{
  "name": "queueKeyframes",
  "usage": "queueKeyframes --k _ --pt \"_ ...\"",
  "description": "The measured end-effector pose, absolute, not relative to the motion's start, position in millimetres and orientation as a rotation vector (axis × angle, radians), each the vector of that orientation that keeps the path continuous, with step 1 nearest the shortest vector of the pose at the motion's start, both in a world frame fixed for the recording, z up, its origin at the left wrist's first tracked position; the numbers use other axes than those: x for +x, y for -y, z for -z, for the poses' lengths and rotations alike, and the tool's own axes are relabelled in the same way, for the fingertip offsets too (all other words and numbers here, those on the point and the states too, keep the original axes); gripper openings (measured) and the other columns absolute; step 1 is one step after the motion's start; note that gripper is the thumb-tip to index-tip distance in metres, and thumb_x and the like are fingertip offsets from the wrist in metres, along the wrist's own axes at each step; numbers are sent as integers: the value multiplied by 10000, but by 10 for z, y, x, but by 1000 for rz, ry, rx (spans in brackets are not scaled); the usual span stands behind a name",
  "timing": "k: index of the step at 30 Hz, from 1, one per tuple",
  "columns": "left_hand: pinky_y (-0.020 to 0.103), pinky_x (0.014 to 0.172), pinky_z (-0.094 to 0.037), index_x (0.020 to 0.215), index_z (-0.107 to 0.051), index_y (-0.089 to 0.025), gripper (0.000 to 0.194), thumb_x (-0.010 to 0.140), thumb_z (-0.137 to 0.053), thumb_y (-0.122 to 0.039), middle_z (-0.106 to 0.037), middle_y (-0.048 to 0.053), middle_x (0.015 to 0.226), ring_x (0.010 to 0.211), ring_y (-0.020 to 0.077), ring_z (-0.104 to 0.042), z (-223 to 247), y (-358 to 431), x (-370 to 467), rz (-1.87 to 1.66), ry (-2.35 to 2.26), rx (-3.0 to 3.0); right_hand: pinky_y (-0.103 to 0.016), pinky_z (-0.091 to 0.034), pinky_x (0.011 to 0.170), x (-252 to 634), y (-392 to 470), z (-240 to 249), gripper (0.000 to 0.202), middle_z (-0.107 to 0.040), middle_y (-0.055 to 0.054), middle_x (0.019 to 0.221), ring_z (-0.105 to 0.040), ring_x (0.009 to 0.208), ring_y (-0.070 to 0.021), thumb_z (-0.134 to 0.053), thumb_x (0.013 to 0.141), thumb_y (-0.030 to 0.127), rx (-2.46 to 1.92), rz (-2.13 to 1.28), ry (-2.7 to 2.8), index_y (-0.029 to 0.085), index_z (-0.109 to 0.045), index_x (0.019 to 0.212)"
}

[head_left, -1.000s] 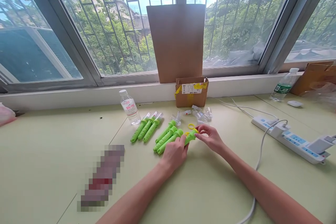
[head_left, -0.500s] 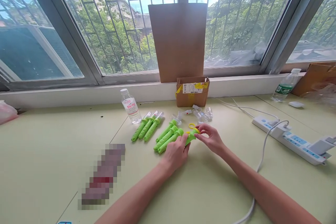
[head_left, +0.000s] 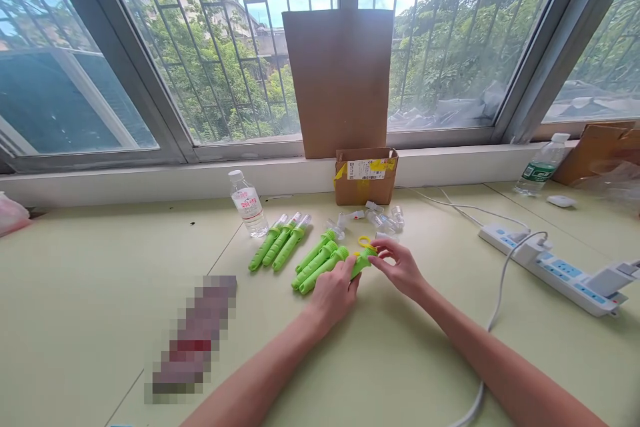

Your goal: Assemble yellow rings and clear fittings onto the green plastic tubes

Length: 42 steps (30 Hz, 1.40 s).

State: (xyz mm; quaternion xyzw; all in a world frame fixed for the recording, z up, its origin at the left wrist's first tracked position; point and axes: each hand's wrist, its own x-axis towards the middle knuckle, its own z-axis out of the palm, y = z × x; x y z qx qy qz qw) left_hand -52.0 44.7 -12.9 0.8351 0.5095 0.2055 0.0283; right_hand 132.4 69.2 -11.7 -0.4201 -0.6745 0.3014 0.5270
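A green plastic tube [head_left: 359, 265] with a wide collar lies tilted between my two hands, a bit of yellow showing at the collar. My left hand [head_left: 332, 295] is closed around its lower part. At the collar end, the thumb and fingers of my right hand [head_left: 401, 271] pinch the rim. Just beyond those fingertips is a yellow ring [head_left: 363, 241]. Several similar green tubes [head_left: 316, 263] with ribbed ends lie side by side left of my left hand. Farther left, three green tubes with clear caps [head_left: 281, 243] form a row.
Loose clear plastic caps [head_left: 383, 219] lie before a small cardboard box [head_left: 367, 177]. A water bottle [head_left: 249, 205] stands behind the capped tubes. To the right are a power strip [head_left: 555, 267] and its white cable [head_left: 501, 293]. A blurred-out object [head_left: 195, 340] lies at left.
My right fingers have shifted slightly at the tube's collar, and less of the yellow there shows now. My left hand keeps its hold in nearly the same place.
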Motion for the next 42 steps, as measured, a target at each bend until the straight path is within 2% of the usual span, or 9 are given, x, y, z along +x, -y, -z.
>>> queueKeyframes --k 21,33,42 --pt "296 643 -420 1173 -462 -209 290 905 -420 -311 -663 50 1004 849 227 -642 57 -435 -522 -725 -1500 2422 -343 -530 680 1279 -683 150 171 -658 -32 921 -622 758 -176 -638 790 289 -975 -572 1620 235 -589 946" --pt "286 682 -422 1171 -491 -230 297 891 -445 -319 -670 41 991 844 214 -638 31 -399 -506 -775 -1457 2309 -324 -521 669 1297 -652 89 110 -654 -32 943 -613 789 -172 -627 793 283 -970 -622 1629 227 -536 821" --pt "286 683 -431 1142 -524 -225 297 875 -466 -341 -674 33 923 783 199 -626 9 -398 -505 -837 -1411 2213 -316 -528 652 1301 -653 76 160 -638 -41 938 -616 798 -174 -628 793 329 -1017 -647 1615 211 -525 763"
